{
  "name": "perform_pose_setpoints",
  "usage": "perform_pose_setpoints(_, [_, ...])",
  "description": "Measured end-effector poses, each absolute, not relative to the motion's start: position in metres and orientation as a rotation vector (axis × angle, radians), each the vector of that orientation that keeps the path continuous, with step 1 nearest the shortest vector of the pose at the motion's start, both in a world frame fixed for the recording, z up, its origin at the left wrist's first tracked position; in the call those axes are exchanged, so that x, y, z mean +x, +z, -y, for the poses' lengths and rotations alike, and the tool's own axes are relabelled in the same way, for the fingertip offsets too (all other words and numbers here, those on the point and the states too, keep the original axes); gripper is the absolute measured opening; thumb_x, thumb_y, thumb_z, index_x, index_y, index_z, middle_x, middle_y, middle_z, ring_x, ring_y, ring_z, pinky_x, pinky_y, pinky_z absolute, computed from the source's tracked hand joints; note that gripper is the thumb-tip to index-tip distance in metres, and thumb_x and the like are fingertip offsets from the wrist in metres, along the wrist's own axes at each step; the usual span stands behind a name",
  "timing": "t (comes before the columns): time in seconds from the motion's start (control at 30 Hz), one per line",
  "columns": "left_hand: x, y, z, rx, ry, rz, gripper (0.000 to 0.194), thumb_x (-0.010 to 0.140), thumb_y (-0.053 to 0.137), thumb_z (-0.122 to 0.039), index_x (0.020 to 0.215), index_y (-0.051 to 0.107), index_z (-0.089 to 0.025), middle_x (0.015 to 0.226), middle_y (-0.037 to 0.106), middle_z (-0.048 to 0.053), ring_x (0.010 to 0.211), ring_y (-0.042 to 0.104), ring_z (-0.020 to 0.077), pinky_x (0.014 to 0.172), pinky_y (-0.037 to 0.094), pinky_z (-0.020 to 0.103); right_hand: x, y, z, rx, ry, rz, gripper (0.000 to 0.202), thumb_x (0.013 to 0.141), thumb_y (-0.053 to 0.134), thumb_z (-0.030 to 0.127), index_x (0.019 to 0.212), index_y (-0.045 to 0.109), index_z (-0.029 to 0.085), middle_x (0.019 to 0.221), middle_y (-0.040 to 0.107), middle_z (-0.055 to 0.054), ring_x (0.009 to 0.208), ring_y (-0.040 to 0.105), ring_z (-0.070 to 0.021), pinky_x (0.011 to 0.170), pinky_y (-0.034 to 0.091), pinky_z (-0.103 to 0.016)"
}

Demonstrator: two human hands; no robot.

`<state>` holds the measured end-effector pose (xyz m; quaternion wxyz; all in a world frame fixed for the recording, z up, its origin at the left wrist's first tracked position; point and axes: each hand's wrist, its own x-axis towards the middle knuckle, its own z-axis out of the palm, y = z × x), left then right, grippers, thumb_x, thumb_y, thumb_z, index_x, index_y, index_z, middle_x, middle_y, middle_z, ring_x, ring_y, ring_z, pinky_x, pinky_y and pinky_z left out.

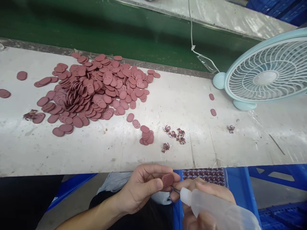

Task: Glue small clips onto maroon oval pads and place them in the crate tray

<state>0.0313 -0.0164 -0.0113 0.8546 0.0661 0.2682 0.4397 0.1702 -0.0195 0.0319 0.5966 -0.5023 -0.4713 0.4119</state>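
Note:
My left hand [146,185] is closed, with a dark red oval piece [168,180] pinched between thumb and fingers. Gripped in my right hand [211,191] is a translucent white squeeze bottle [218,207], lying tilted with its thin dark tip close to the lower edge of the oval piece. Whether the tip touches the piece I cannot tell. Beyond my hands, a small pile of the same oval pieces [146,136] lies on the white work table [168,105]. Several small clumps of dark red and whitish bits [177,134] lie to its right.
A large heap of dark red oval pieces [96,89] covers the table's left part. A light blue fan [265,76] stands at the right, its cord [192,28] running back across a green belt [144,35]. Below the table edge is a blue crate [240,191] holding rows of small parts [203,175].

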Motion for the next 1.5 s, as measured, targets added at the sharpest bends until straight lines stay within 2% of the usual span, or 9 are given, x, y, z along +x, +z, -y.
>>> perform_pose_setpoints(0.2, [0.031, -0.011, 0.019, 0.144, 0.931, -0.555, 0.032, 0.082, 0.084, -0.035, 0.11, 0.08, -0.02, 0.114, 0.08, 0.013, 0.097, 0.077, 0.0195, 0.085, 0.058, 0.025, 0.172, 0.036, 0.017, -1.126, 1.004, 1.056, 0.026, 0.092, 0.066, 0.045, 0.112, 0.066, 0.029, 0.069, 0.068, 0.001, 0.053, 0.064, -0.0205, 0.044, 0.049, -0.032])
perform_pose_setpoints(0.37, [0.029, -0.011, 0.017, 0.149, 0.957, -0.497, 0.032, 0.086, 0.08, -0.031, 0.116, 0.078, -0.02, 0.116, 0.079, 0.013, 0.102, 0.077, 0.0204, 0.086, 0.058, 0.021, 0.209, 0.034, -0.014, -0.79, 1.594, 0.441, 0.031, 0.094, 0.057, 0.047, 0.104, 0.066, 0.02, 0.072, 0.063, -0.001, 0.053, 0.063, -0.0134, 0.036, 0.049, -0.02])
perform_pose_setpoints(0.5, [0.026, -0.012, 0.014, 0.151, 0.973, -0.513, 0.03, 0.088, 0.078, -0.029, 0.116, 0.077, -0.019, 0.117, 0.078, 0.013, 0.103, 0.076, 0.0194, 0.086, 0.058, 0.02, 0.254, 0.004, -0.054, -0.203, 1.903, -0.233, 0.02, 0.099, 0.052, 0.02, 0.118, 0.053, 0.014, 0.079, 0.059, 0.001, 0.072, 0.067, -0.0086, 0.05, 0.056, -0.008])
perform_pose_setpoints(0.67, [0.016, -0.013, 0.015, 0.15, 1.006, -0.583, 0.027, 0.09, 0.075, -0.023, 0.117, 0.077, -0.019, 0.118, 0.078, 0.013, 0.1, 0.077, 0.0179, 0.085, 0.059, 0.018, 0.284, -0.015, -0.079, -0.088, 2.167, -0.308, 0.025, 0.097, 0.04, -0.003, 0.106, 0.057, 0.013, 0.062, 0.044, 0.007, 0.055, 0.058, -0.0091, 0.035, 0.046, -0.01])
perform_pose_setpoints(0.83, [0.001, -0.014, 0.017, 0.134, 1.034, -0.659, 0.026, 0.091, 0.074, -0.023, 0.116, 0.077, -0.018, 0.119, 0.078, 0.014, 0.098, 0.077, 0.0175, 0.083, 0.06, 0.018, 0.243, 0.006, -0.046, -0.804, 1.502, 0.874, 0.021, 0.101, 0.056, 0.025, 0.121, 0.064, 0.026, 0.071, 0.054, 0.006, 0.051, 0.054, -0.0086, 0.036, 0.045, -0.015])
perform_pose_setpoints(0.93, [-0.005, -0.015, 0.017, 0.128, 1.048, -0.667, 0.026, 0.091, 0.074, -0.022, 0.116, 0.077, -0.018, 0.12, 0.077, 0.014, 0.098, 0.076, 0.0171, 0.083, 0.06, 0.018, 0.217, 0.012, -0.038, -1.213, 1.117, 1.605, 0.026, 0.095, 0.064, 0.019, 0.118, 0.072, 0.028, 0.101, 0.067, -0.006, 0.084, 0.066, -0.0201, 0.065, 0.061, -0.034])
perform_pose_setpoints(1.07, [-0.005, -0.015, 0.017, 0.113, 1.052, -0.653, 0.025, 0.091, 0.074, -0.021, 0.116, 0.077, -0.018, 0.12, 0.078, 0.014, 0.097, 0.076, 0.0168, 0.083, 0.06, 0.018, 0.204, 0.005, -0.054, -1.364, 0.647, 2.349, 0.031, 0.098, 0.057, 0.018, 0.125, 0.071, 0.027, 0.119, 0.066, -0.011, 0.109, 0.06, -0.0302, 0.092, 0.056, -0.051])
perform_pose_setpoints(1.3, [-0.004, -0.013, 0.019, 0.137, 1.054, -0.678, 0.027, 0.088, 0.076, -0.02, 0.115, 0.078, -0.019, 0.123, 0.076, 0.013, 0.098, 0.075, 0.0174, 0.082, 0.059, 0.019, 0.203, 0.002, -0.051, -1.435, 0.59, 2.212, 0.019, 0.1, 0.057, 0.023, 0.116, 0.069, 0.02, 0.108, 0.072, -0.011, 0.1, 0.068, -0.0257, 0.088, 0.058, -0.043])
perform_pose_setpoints(1.5, [-0.001, -0.014, 0.018, 0.235, 1.115, -0.734, 0.03, 0.081, 0.084, -0.021, 0.11, 0.079, -0.022, 0.118, 0.079, 0.008, 0.1, 0.074, 0.0176, 0.085, 0.059, 0.022, 0.186, 0.025, -0.006, -1.381, 1.199, 1.556, 0.016, 0.097, 0.064, 0.02, 0.107, 0.072, 0.03, 0.092, 0.073, 0.001, 0.064, 0.068, -0.0123, 0.058, 0.058, -0.023])
